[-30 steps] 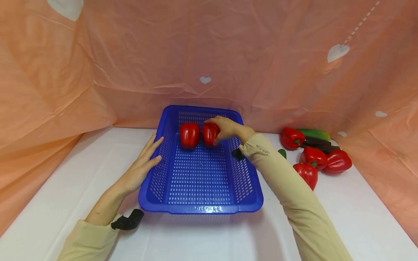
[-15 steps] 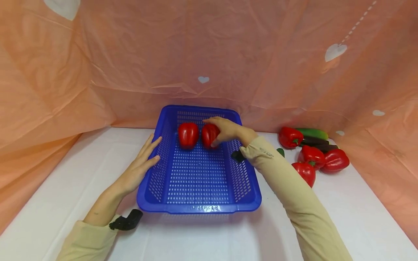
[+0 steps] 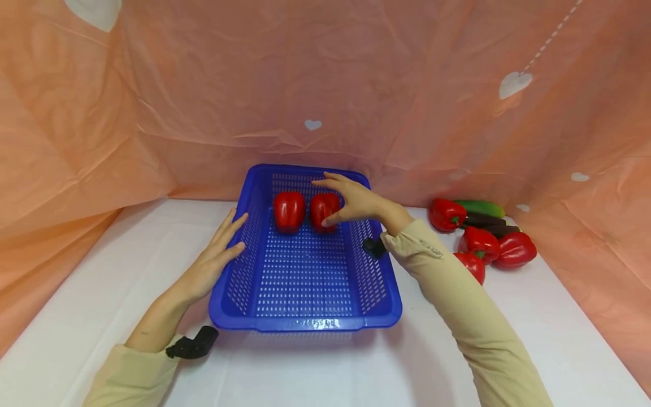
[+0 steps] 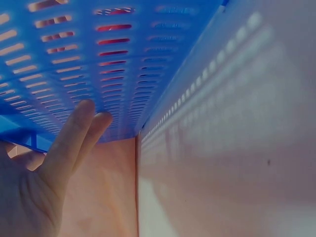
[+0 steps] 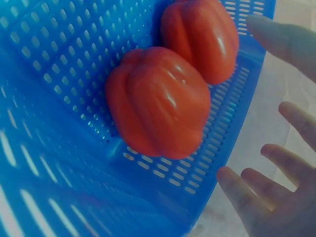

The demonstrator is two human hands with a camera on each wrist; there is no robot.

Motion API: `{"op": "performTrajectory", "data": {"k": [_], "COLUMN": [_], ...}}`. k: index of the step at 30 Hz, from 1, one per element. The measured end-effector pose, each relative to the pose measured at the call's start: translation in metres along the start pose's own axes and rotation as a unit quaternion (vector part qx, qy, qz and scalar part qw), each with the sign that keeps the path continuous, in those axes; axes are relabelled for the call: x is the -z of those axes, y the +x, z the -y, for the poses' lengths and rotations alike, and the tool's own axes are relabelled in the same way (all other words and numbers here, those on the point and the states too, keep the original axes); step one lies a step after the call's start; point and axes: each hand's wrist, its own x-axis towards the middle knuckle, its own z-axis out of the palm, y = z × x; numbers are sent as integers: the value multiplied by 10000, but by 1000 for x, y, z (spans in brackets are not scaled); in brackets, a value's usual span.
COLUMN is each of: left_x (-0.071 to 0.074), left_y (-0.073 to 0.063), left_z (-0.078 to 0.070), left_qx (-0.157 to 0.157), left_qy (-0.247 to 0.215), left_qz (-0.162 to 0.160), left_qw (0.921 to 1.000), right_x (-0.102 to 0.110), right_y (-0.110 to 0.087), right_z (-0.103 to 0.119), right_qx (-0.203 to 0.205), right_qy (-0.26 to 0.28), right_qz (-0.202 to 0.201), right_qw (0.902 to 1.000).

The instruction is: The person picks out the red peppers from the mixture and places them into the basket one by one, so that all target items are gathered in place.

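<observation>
Two red bell peppers stand side by side at the far end of a blue perforated basket [image 3: 305, 324]. Above the right bell pepper [image 3: 321, 208] my right hand [image 3: 357, 200] is spread, its fingers apart and holding nothing. The right wrist view shows a gap between those fingers and the nearer bell pepper [image 5: 158, 103]. The left bell pepper [image 3: 289, 212] sits a little away from its neighbour. Along the basket's left side lies my left hand [image 3: 205, 268] with straight fingers; in the left wrist view its fingers [image 4: 74, 136] rest against the slotted outer wall.
On the right of the white table [image 3: 285, 373] lie several more red bell peppers [image 3: 515, 250], a green cucumber [image 3: 480, 208] and dark eggplants [image 3: 483, 220]. A peach cloth [image 3: 229, 85] with white hearts hangs behind and at both sides.
My right hand has let go of the right bell pepper and lifted slightly up and right, its fingers spreading. The left hand stays against the basket. The whole view shifts slightly.
</observation>
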Motion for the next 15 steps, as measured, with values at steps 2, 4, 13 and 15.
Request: {"op": "performTrajectory", "data": {"k": [2,4,13,15], "left_x": [0,0,2,3], "left_y": [1,1,2,2], "left_z": [0,1,3,3], "left_qx": [1,-4,-79,-79], "left_qy": [-3,-17,-140,-138], "left_qz": [13,28,64,65], "left_qw": [10000,10000,9998,9999], "right_x": [1,2,6,8], "right_y": [-2,-3,-13,-16], "right_z": [0,0,6,7], "right_qx": [16,30,129,191], "right_qy": [1,4,-122,-191], "right_qz": [-17,-30,-61,-85], "right_qw": [10000,10000,9998,9996]}}
